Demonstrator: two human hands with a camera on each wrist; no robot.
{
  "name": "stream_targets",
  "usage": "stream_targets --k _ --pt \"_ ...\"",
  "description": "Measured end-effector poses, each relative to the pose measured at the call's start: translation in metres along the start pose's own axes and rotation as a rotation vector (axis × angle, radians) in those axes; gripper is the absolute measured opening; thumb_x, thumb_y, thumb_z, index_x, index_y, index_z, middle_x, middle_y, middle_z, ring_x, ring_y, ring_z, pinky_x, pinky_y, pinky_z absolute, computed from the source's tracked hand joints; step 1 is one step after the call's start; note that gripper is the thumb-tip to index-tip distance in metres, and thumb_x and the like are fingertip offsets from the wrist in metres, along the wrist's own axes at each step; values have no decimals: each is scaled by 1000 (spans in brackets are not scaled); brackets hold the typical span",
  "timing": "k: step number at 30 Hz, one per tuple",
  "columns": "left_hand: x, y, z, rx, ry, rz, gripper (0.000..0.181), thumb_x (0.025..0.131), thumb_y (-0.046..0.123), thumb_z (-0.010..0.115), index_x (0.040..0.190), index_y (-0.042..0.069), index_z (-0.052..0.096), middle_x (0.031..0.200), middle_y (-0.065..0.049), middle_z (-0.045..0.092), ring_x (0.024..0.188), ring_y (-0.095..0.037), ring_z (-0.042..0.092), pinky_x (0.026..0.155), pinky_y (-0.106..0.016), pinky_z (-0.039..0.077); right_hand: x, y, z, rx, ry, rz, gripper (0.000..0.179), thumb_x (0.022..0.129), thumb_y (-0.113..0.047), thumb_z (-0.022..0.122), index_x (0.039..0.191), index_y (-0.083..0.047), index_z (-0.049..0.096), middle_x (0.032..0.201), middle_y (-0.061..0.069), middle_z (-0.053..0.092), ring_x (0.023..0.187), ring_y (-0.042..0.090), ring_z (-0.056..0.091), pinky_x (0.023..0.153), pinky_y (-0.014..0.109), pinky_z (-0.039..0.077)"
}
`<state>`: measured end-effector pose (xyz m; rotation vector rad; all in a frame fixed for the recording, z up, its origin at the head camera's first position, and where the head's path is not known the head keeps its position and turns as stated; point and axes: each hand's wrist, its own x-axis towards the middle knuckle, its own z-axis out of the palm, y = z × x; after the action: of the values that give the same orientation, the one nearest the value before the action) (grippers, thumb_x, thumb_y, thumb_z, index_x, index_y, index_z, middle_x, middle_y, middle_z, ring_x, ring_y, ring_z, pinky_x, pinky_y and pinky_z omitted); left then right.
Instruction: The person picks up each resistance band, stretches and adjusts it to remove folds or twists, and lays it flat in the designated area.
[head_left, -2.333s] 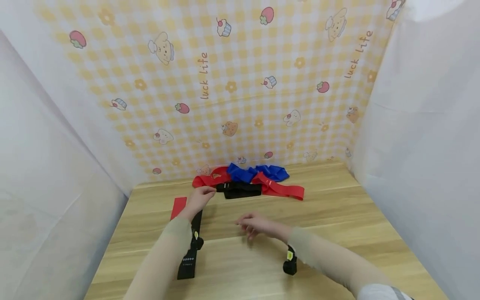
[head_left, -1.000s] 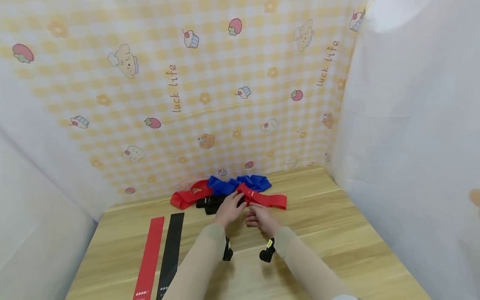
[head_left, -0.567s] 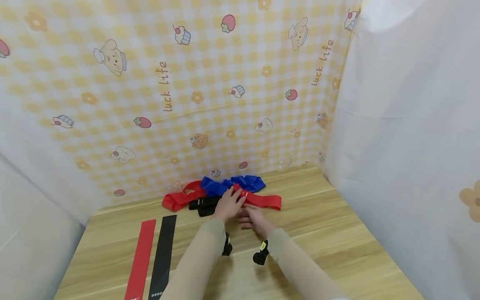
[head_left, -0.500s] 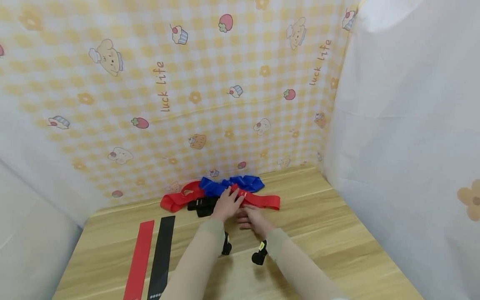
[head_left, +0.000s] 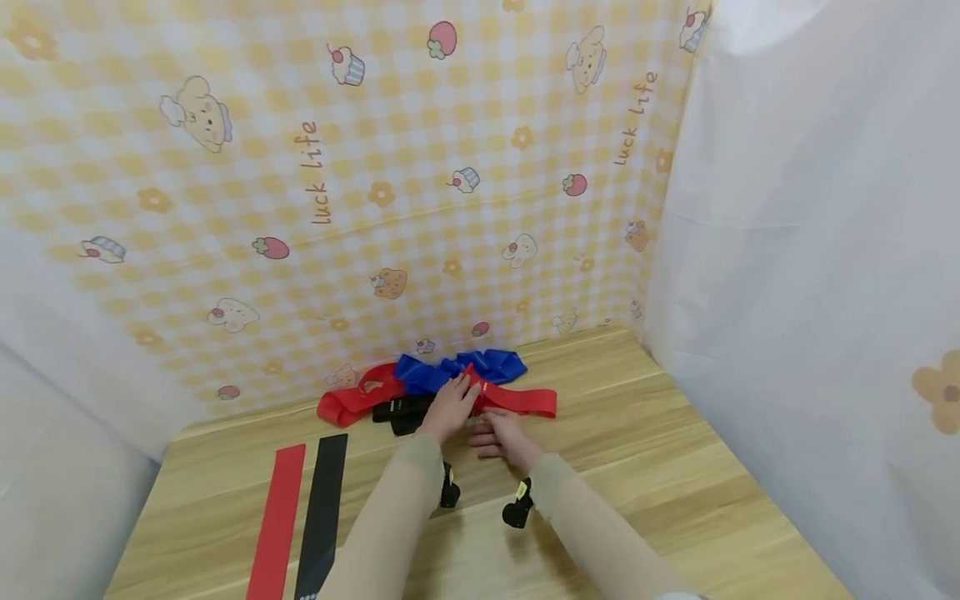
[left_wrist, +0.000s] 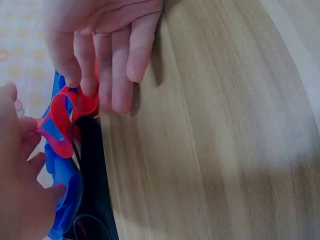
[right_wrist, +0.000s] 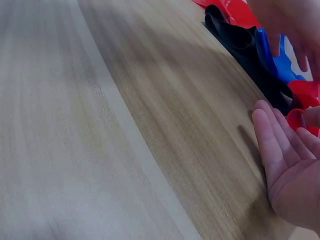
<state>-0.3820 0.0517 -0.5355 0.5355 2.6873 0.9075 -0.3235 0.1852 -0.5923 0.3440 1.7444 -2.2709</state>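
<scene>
At the back of the table lies a crumpled pile of resistance bands. My left hand [head_left: 448,406] reaches over the pile, its fingertips pinching a raised fold of the red resistance band [left_wrist: 61,126] on the pile's right side. Just right of it, at the near edge of the same band, is my right hand [head_left: 504,437]. In the right wrist view the right palm [right_wrist: 295,185] is turned up, with long fingers and the thumb by the red band. A black band [head_left: 408,412] lies left of the left hand, and a blue band [head_left: 495,365] behind.
Another red band [head_left: 352,402] lies at the pile's left end. A flat red band [head_left: 277,521] and a flat black band [head_left: 322,508] lie side by side at the table's left. A patterned cloth [head_left: 405,233] hangs behind, with white curtains [head_left: 780,250] at the sides.
Both hands have come together at the right-hand red band, the left moving right from the black band, the right moving forward. Over the last half second they barely move; the head view shifts slightly.
</scene>
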Motion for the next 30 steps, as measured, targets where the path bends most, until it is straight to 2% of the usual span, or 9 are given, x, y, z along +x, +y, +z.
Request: stream_targets --k 5,10,13,17,22,26,30 --pt "-5 1 -10 -216 81 20 55 105 42 35 149 10 36 156 -11 29 143 -32 22 115 -49 19 -1 -2 4 -22 16 8 50 105 -19 37 147 7 27 115 27 63 93 35 68 71 43 58" --pt "-12 8 -25 -411 77 -49 55 102 51 35 150 25 37 157 -2 28 144 -27 21 113 -51 22 2 0 3 -17 44 20 56 102 -15 41 149 7 18 110 28 65 87 35 70 68 44 58" --pt "-15 15 -37 -504 81 -44 56 101 55 35 149 28 39 156 -1 30 143 -27 25 112 -52 24 4 0 2 -12 62 18 56 101 -14 44 148 5 21 103 26 67 80 32 71 64 44 58" --pt "-21 20 -55 -619 101 11 58 100 58 34 147 25 42 154 -2 35 142 -24 28 112 -48 26 5 -2 3 -13 62 26 45 100 -14 46 138 5 31 98 23 68 76 29 71 63 42 58" --pt "-33 21 -75 -761 89 72 71 95 66 32 148 19 42 153 -4 36 140 -24 31 112 -46 29 4 -5 4 -6 77 25 29 100 -16 47 121 0 34 96 23 69 75 30 71 63 43 58" --pt "-48 19 -87 -848 91 128 74 96 64 30 148 14 40 152 -6 37 139 -23 34 112 -43 29 5 -7 4 25 140 11 27 101 -17 43 121 -1 34 95 26 68 70 31 71 58 41 58" --pt "-64 17 -97 -944 125 185 73 98 62 27 148 9 40 153 -7 36 138 -23 35 112 -43 29 5 -8 6 65 214 -24 34 100 -12 36 130 0 30 96 30 65 65 30 69 53 40 57"
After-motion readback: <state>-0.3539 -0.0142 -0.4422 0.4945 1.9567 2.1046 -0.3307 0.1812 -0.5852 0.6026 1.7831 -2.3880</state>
